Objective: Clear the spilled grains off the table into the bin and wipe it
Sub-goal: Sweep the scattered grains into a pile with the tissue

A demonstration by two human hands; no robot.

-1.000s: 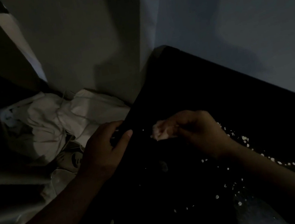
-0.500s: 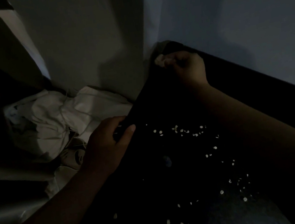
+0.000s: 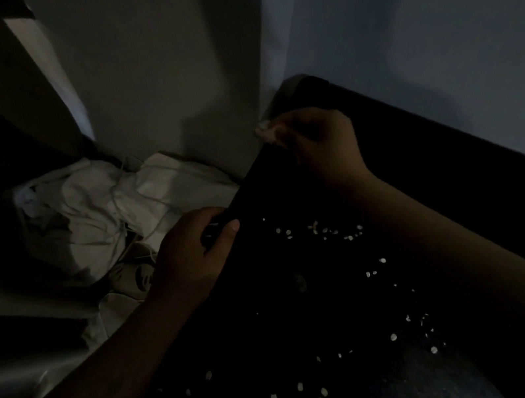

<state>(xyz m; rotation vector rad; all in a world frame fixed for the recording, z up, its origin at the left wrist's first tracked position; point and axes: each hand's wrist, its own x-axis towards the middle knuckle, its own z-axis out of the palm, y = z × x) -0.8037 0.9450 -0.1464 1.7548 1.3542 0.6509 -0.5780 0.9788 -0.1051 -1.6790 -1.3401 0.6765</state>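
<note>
Grains (image 3: pixel 318 228) dot table (image 3: pixel 456 163) while right hand (image 3: pixel 322 147) pinches pale cloth (image 3: pixel 264 130).

Very dim and grainy. The table (image 3: pixel 458 173) reads near-black, with only the pale grains (image 3: pixel 323 231) catching light. Faint bluish light reaches the wall (image 3: pixel 434 31) behind the table, crossed by broad soft shadows; straight edges bow outward.

The one head-worn camera is looking forward and steeply down from close above the dark worktop (image 3: pixel 288 194), facing its far end in the corner of the walls (image 3: pixel 417 34). Both forearms (image 3: pixel 94 383) are reaching in from the lower edge.
</note>
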